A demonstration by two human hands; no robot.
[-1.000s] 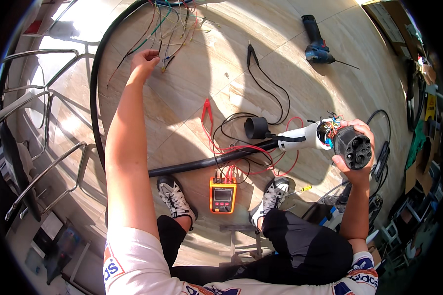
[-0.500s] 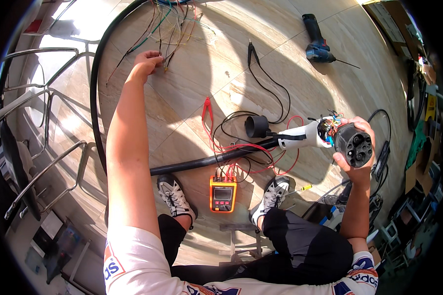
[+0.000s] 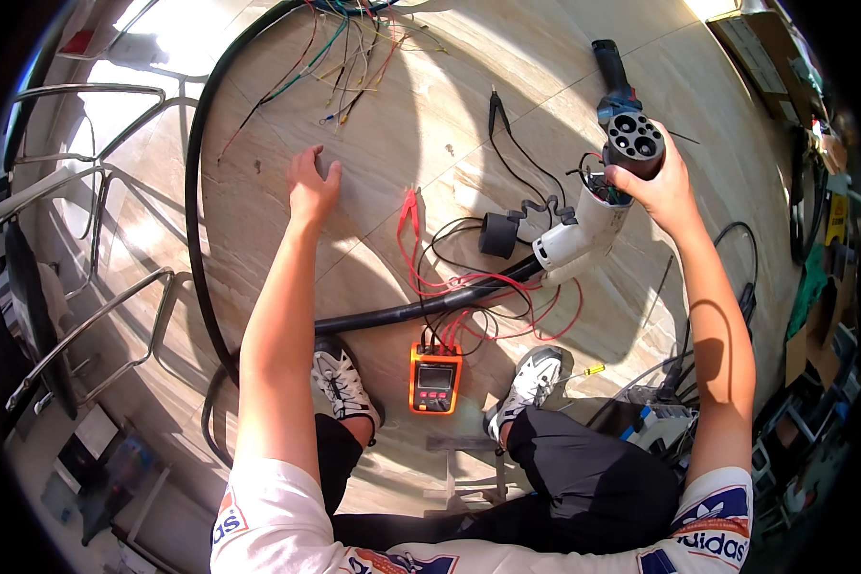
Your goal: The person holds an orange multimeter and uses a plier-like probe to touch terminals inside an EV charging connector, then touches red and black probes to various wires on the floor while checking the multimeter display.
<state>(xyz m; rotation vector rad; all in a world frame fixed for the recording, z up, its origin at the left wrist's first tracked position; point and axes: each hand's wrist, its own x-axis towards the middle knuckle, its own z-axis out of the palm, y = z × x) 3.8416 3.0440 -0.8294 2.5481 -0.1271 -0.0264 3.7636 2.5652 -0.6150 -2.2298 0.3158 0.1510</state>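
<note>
My right hand (image 3: 662, 187) grips the round black plug head (image 3: 634, 139) of an EV charging connector, its face with several holes turned up. Below it, the white connector housing (image 3: 584, 230) is open, and wires show at the joint. A thick black cable (image 3: 392, 316) runs left from the housing. Over the bare floor, my left hand (image 3: 314, 187) hangs open, fingers apart, holding nothing. Nearest to it are the loose coloured wire ends (image 3: 340, 77) of the cable farther off, and a red clip (image 3: 408, 215) of test leads. These leads run to an orange handheld meter (image 3: 435, 380) between my feet.
A cordless drill (image 3: 614, 77) lies just beyond the plug head. A black ring-shaped part (image 3: 498, 234) and a black test probe (image 3: 496, 110) rest mid-floor. A yellow-handled screwdriver (image 3: 593, 370) is by my right shoe. Metal chair legs (image 3: 115, 143) stand left; cardboard boxes (image 3: 751, 57) stand right.
My left hand has drawn back from the loose wires and opened. My right hand has carried the plug head farther away and slightly left, tilting the white housing up with it.
</note>
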